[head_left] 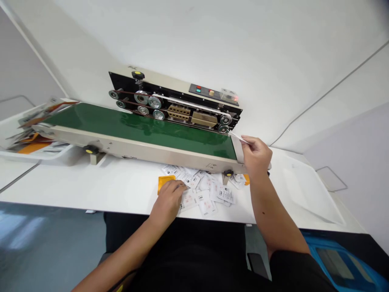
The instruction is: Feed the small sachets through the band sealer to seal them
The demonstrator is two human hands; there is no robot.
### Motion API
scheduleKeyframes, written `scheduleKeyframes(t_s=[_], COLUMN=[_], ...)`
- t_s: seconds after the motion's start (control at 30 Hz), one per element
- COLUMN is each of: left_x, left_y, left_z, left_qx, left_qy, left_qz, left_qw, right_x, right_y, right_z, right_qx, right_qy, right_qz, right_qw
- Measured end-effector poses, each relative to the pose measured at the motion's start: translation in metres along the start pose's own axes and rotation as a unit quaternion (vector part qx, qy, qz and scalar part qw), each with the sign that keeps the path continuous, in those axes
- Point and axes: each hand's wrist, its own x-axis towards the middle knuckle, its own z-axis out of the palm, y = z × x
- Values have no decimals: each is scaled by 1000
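**Fig.** Bench-top band sealer (173, 107) w/ green conveyor belt (136, 129), viewed from the operator's side. R hand (257, 154) is raising a white sachet (237, 136) at the belt's right end, just beside the lower pulleys; R-hand fingers (247, 140) are set narrow, pinching its edge. L hand (168, 200) is lying on loose white sachets (206, 192) spread on the bench (91, 186) near the machine's front rail. L-hand fingers (179, 185) are curled narrow across the sachets, next to an orange sachet (165, 183); cannot tell if they are gripping one.

Step in hand: one sachet is being presented singly at the belt end while the rest are lying loose. At this point, the raised edge calls for a steady, level hold.

Far side: control panel (199, 89) w/ red and green buttons, yellow-capped knob (137, 75) above the pulleys. Left: white tray (36, 154) carrying orange-and-white packets.

Labels: sachets are showing dark print and red marks, too small to read; no brand legible on the machine.
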Motion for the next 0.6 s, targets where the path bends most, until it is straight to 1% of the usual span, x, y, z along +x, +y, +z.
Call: scheduleKeyframes(t_s=[0.07,0.1,0.2,0.37,0.43,0.6], left_x=[1,1,3,4,4,4], left_y=[1,1,3,4,4,4], left_z=[-1,-1,-3,-5,-6,-5], left_qx=[1,1,-1,-15,-19,-19], left_qy=[2,2,-1,-1,-3,-14], left_qz=[6,9,15,16,15,12], left_qw=[1000,1000,1000,1000,1000,1000], right_x=[19,28,46,50,49,51], right_y=[9,13,20,15,9,-9], right_z=[0,2,13,30,34,47], right_qx=[-98,-131,-184,-221,-232,-294], right_qy=[-24,-39,-86,-181,-207,-208], right_qz=[-54,-74,-108,-114,-116,-100], right_qw=[993,988,973,952,943,927])
